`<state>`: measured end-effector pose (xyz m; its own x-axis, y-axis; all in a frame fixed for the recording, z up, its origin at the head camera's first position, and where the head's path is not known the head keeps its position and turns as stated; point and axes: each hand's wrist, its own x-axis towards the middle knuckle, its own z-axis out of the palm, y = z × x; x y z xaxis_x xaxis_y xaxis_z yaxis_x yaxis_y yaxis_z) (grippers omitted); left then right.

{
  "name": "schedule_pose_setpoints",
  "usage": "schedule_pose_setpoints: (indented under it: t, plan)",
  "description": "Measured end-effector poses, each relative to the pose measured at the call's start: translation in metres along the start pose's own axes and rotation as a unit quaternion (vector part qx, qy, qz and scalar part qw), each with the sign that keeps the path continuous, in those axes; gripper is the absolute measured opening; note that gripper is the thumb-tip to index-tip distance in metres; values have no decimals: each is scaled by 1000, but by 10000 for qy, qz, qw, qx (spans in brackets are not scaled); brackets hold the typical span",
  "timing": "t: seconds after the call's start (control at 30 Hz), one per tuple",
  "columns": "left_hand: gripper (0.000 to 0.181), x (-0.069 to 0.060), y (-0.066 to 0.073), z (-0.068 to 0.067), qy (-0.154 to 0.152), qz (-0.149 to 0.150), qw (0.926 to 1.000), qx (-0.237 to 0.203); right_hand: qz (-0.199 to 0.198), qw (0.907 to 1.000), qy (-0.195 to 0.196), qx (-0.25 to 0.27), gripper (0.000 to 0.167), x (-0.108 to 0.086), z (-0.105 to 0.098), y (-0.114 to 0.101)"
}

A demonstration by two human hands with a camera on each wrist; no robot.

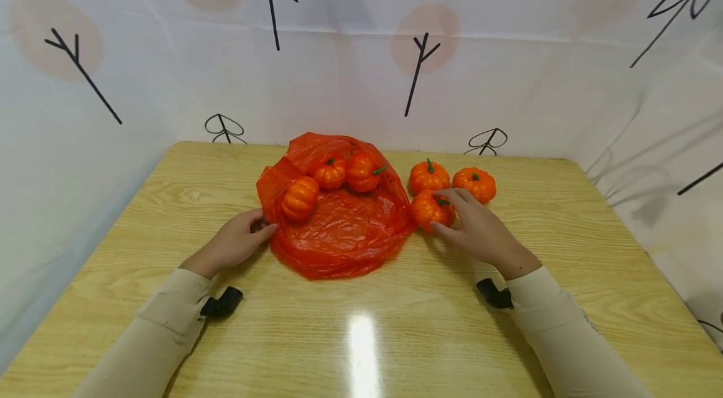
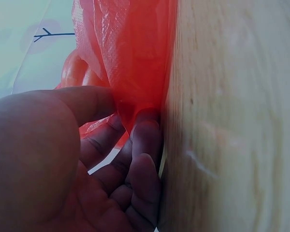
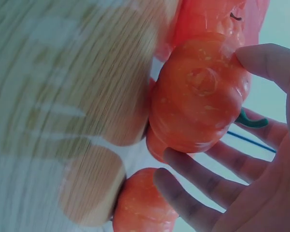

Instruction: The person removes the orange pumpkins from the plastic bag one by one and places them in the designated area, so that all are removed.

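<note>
A red plastic bag (image 1: 344, 228) lies spread on the table with three small orange pumpkins on it, one of them a ribbed pumpkin (image 1: 300, 199) at its left side. My left hand (image 1: 234, 241) pinches the bag's left edge between thumb and fingers; the left wrist view shows the thin film (image 2: 135, 58) running into that grip. At the bag's right edge my right hand (image 1: 477, 226) holds another pumpkin (image 1: 427, 212) by its sides. In the right wrist view this pumpkin (image 3: 198, 94) has its green stem towards the palm, with thumb and fingertips on opposite sides.
Behind the right hand stand two more pumpkins, one with an upright stem (image 1: 429, 177) and a flatter one (image 1: 475, 185). A patterned white cloth (image 1: 350, 71) hangs at the back of the wooden table (image 1: 294, 341). Black wrist devices (image 1: 222, 302) sit at both cuffs.
</note>
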<state>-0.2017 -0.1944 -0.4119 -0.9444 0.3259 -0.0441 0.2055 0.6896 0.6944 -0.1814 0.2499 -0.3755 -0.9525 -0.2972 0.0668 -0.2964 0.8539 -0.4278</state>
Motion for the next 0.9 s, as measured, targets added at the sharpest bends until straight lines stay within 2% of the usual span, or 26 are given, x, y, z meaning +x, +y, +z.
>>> schedule_pose_setpoints:
  t: [0.9]
  plan:
    - [17,2,-2,2,63,23,9999,123,77,9995,-239,-189,59,-1,0,-1]
